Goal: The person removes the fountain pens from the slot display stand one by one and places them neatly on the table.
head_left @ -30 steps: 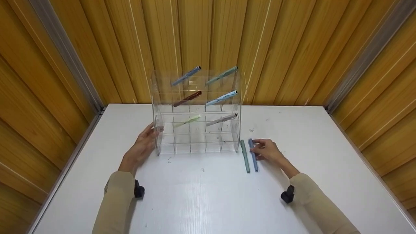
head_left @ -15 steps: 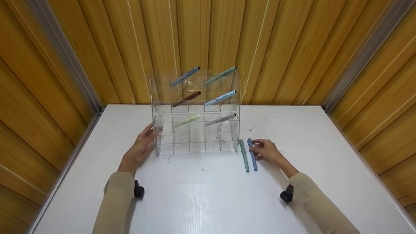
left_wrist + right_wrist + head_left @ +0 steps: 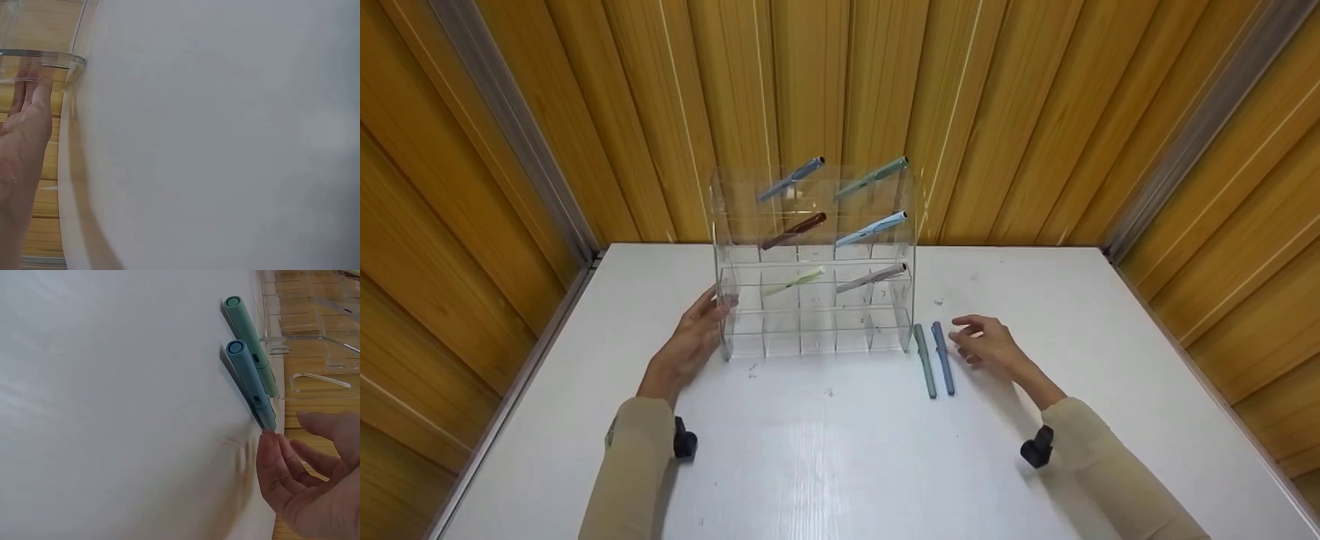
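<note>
You see one clear rack (image 3: 814, 300) holding six pens, and two pens, green (image 3: 925, 361) and blue (image 3: 943, 358), just left of your right hand (image 3: 990, 346).

Blue pen (image 3: 943, 358) flat beside green pen (image 3: 925, 360)

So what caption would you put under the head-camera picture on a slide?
Left hand rests against a clear acrylic rack of pens; right hand hovers beside a blue pen and green pen.
</note>
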Motion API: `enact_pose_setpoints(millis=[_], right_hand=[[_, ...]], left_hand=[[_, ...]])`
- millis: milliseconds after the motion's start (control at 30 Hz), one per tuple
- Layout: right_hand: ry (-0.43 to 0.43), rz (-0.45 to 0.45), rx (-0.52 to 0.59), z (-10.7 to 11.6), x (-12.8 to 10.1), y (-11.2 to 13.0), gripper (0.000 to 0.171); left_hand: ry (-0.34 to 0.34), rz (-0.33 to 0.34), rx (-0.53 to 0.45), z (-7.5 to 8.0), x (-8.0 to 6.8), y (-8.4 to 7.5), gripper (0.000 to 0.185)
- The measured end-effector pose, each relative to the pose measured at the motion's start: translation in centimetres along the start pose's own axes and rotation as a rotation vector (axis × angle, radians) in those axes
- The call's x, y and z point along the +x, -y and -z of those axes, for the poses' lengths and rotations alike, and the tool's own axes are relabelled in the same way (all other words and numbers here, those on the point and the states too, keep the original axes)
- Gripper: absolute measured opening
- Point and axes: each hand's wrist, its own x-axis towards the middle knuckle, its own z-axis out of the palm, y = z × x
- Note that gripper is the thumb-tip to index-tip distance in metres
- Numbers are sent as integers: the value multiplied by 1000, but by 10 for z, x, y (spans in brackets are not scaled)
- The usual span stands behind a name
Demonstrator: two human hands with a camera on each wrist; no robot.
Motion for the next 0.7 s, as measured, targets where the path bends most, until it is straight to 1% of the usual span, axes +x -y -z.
enact_pose_setpoints(millis=[167, 367, 467, 600, 700], right_hand=[[-28, 53, 45, 2, -5, 7, 46], [-28, 58, 99, 0, -13, 16, 46], [-17, 42, 141, -1, -15, 22, 46], [-5, -2, 198, -5, -17, 31, 46], [1, -22, 216, -8, -18, 36, 46]], left_hand=[[0, 1, -3, 0, -1, 1, 80], [2, 7, -17, 1, -2, 3, 80], [-4, 6, -40, 1, -2, 3, 81], [-25, 13, -18, -1, -3, 2, 82], [-22, 10, 9, -2, -3, 0, 81]])
